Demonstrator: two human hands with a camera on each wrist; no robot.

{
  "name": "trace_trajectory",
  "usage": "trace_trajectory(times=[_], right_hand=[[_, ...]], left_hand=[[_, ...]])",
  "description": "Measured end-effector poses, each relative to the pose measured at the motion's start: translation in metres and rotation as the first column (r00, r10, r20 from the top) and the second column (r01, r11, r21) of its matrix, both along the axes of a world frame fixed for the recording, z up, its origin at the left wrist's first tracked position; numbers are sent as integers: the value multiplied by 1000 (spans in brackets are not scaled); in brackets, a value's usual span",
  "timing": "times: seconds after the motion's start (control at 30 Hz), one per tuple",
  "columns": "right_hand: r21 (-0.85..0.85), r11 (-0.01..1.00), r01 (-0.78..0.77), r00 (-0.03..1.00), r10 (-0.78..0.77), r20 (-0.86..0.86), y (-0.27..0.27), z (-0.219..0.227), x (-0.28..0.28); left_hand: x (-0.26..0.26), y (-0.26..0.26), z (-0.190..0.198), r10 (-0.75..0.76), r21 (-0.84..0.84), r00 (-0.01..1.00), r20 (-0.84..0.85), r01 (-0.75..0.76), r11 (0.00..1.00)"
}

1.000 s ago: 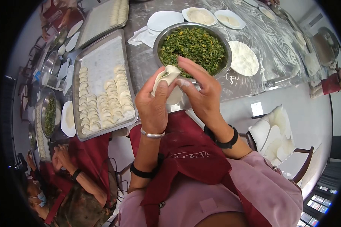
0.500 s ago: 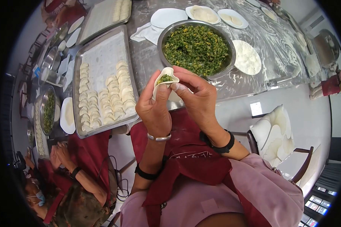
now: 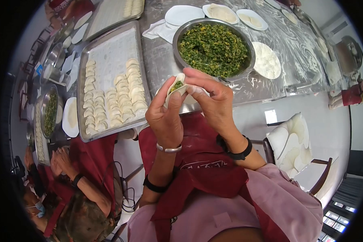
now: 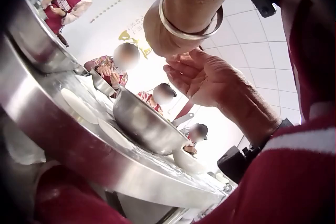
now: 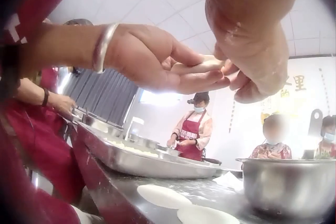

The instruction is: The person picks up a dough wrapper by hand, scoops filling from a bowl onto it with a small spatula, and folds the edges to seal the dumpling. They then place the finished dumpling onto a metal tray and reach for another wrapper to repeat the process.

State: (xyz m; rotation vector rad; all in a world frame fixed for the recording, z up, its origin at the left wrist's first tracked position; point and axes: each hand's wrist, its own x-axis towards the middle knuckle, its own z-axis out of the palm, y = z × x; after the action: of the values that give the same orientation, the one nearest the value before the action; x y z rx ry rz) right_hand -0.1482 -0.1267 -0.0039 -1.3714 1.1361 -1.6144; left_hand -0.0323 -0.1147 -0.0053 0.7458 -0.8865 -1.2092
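Observation:
Over the table's near edge, my left hand [image 3: 165, 117] holds a half-folded dumpling [image 3: 177, 85], its thumb on the near side and fingers behind. Green filling shows through the gap between the dough's two sides. My right hand [image 3: 214, 99] pinches the dumpling's right edge between thumb and fingers. In the right wrist view the pale dough [image 5: 202, 66] lies along the left fingers, meeting the right fingertips. The left wrist view hides the dumpling behind the hands. Just beyond the hands stands a steel bowl [image 3: 176, 47] of chopped green filling.
A metal tray [image 3: 142, 76] with rows of folded dumplings [image 3: 123, 97] lies to the left. Right of the bowl is a plate of white flour [image 3: 266, 60]; white plates [image 3: 184, 15] stand behind. Another person [image 3: 88, 189] works at the left, and a chair [image 3: 290, 141] stands right.
My right fingers have come in from beside the dough and now pinch its edge. The dumpling's opening, wide half a second ago, has narrowed. The head view has shifted slightly.

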Motion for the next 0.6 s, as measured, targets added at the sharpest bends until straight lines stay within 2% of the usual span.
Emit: trace_trajectory(times=[0.07, 0.17, 0.27, 0.47, 0.6], right_hand=[[26, 999, 30, 1000, -30, -5, 1, 2, 1], [163, 979, -121, 991, 110, 73, 3, 10, -2], [98, 984, -152, 987, 147, 60, 5, 7, -2], [-109, 993, -39, 987, 22, -156, 8, 6, 4], [-172, 983, -69, 984, 39, -172, 7, 7, 2]], left_hand=[[3, 0, -2, -10, -1, 1000, 16, 10, 1000], [5, 1, -5, -29, 8, 999, 45, 29, 1000], [5, 5, 0, -15, 34, 999, 36, 14, 999], [5, 8, 3, -6, 41, 1000, -8, 6, 999], [9, 11, 1, -40, 25, 999, 34, 39, 999]])
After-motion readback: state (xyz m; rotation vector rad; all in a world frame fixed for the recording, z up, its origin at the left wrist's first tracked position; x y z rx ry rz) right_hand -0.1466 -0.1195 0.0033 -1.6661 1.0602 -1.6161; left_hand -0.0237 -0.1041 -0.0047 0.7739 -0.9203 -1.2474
